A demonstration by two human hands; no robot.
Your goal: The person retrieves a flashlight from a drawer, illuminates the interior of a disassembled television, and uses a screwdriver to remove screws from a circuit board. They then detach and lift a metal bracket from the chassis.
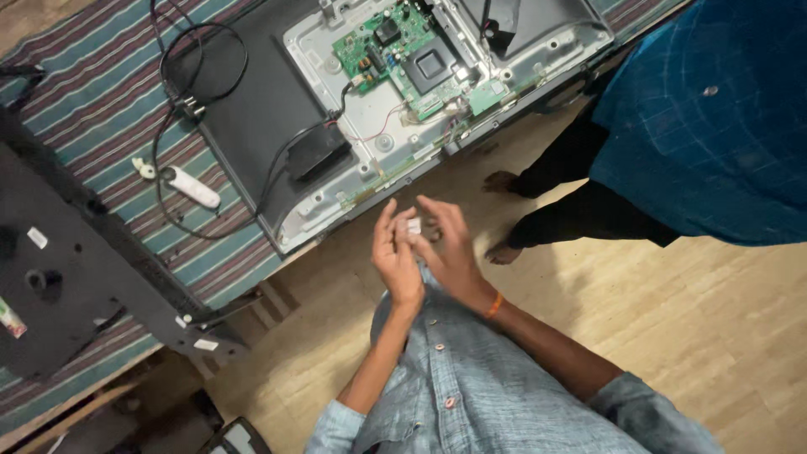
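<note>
Currently you're off the set: both hands are up in front of your chest, above the wooden floor (714, 336), not at the bench. Your left hand (397, 256) and right hand (450, 248) pinch a small white piece (413, 225) between the fingertips; what it is, I can't tell, too small.

Progress, judging by layout:
- The flat-panel TV (252, 109) lies face down on the striped cloth (92, 101), rear cover already off.
- A second dark panel (67, 269) sits at the left, likely that cover.
- The metal chassis (336, 50) is exposed, and the green circuit board (395, 46) is still mounted with wires attached.
- A black box (318, 151) rests on the TV back, cabled.
- A loose black cable (197, 50) loops across the cloth.
- Nothing looks reassembled, so closing up looks pending.

Labels and small items:
- Small white rectangular stickers (37, 238) are on the dark panel, with more near its lower edge.
- A white stick-shaped device (192, 187) lies on the cloth, a small pale bit beside it.

Another person (698, 126) in a blue shirt stands at the right, bare feet near the bench edge.
</note>
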